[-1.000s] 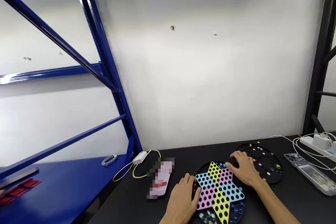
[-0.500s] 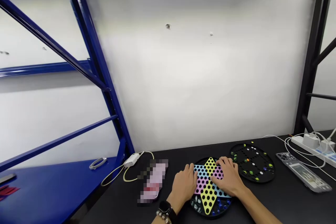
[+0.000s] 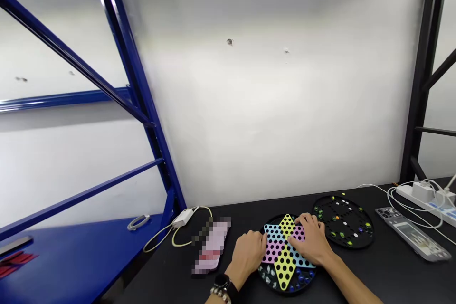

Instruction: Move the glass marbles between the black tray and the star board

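Observation:
A round black game board with a star of yellow, pink and blue perforated panels (image 3: 285, 259) lies on the black table (image 3: 356, 270), with several marbles in its rim tray. My left hand (image 3: 249, 252) rests on the board's left edge, fingers curled over the rim. My right hand (image 3: 311, 244) lies flat on the star's right side, fingers stretched out over the panels. A watch and a bead bracelet sit on my left wrist. Whether either hand holds a marble is hidden.
A second round black board (image 3: 342, 221) with several coloured marbles lies to the right. A phone (image 3: 413, 238) and a power strip with white cables (image 3: 427, 194) sit at far right. A charger with cable (image 3: 183, 221) and a blurred object lie left. Blue shelving (image 3: 135, 90) stands left.
My right hand came off the second black board and now lies on the star board. My left hand stayed on the star board's left edge. The view shifted slightly.

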Motion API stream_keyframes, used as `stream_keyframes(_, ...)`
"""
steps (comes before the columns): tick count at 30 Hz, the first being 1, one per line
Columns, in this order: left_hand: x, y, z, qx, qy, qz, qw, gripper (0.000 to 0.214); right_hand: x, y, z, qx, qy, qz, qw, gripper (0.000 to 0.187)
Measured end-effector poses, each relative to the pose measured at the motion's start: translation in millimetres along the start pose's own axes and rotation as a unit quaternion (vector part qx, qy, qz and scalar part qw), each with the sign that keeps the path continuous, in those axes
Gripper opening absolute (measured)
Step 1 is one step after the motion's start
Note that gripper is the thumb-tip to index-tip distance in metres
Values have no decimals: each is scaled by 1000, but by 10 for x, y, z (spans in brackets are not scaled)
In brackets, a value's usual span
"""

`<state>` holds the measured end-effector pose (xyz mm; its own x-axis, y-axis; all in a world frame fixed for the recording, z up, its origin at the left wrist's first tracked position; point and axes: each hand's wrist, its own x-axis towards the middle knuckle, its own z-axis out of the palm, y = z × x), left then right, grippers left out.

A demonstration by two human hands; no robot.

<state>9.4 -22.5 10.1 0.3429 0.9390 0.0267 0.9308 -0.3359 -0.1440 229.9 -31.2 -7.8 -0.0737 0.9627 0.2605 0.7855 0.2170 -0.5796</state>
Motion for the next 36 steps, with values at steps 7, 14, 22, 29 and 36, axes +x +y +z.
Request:
stream_keyframes(7,51,-34,-295,-163,103,-185,964,65,158,27,-81,184,124,49,974,36)
stream_keyframes(14,473,928,-690,-230,196,24,953,47,204,13,-88,630,-161,208,731,66)
stream_keyframes(22,528,1294,-653,-266,157,197,930,26,360,500,-313,536,46,232,811,51)
stream_keyframes(29,-160,701,-459,-332,52,134,932,45,271,807,-460,-50,100,183,977,39)
stream_keyframes(36,-679,231,-273,-227,53,84,969,39,187,576,-368,-211,85,98,969,25)
